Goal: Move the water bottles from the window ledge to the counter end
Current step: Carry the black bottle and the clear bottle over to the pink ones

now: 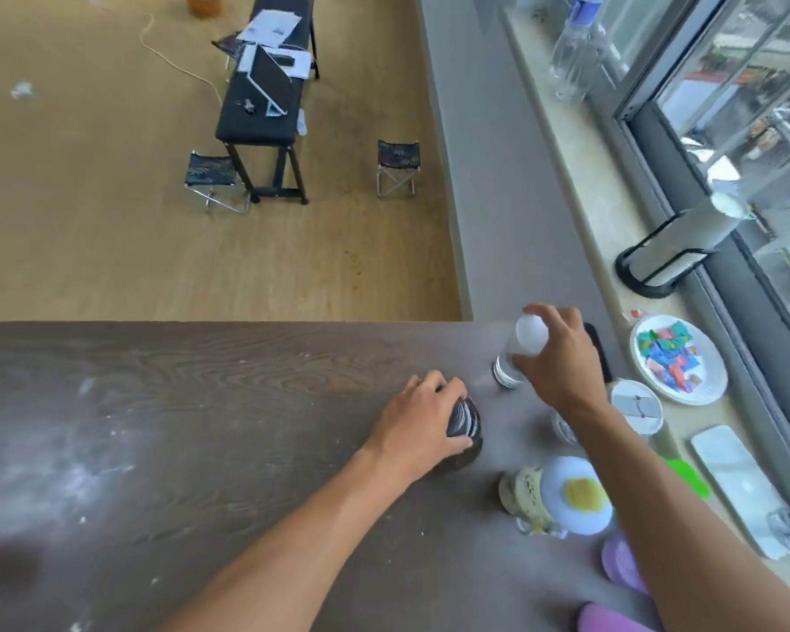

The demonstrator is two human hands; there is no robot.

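Right hand is wrapped around the top of a clear bottle near the middle right of the frame, fingers closed just under its white cap, base sitting on the dark surface close to its far edge. Left hand is clamped on a dark container a bit lower and to the left; from this angle I honestly can't tell if it's a bottle or a jar.

The clear one looks like thin ribbed plastic, so it'll probably flex if I squeeze the middle. The neck is the stiffer spot, and that's where I've got it. If it's full it should have some weight and slosh; the smooth wall could be slick.

One more clear bottle with a blue label stands on the pale stone window ledge at upper right, well apart from my hands. I'd take it by the shoulder, just below the cap.

The surface is matte wood grain, dusted with white powder on the left.
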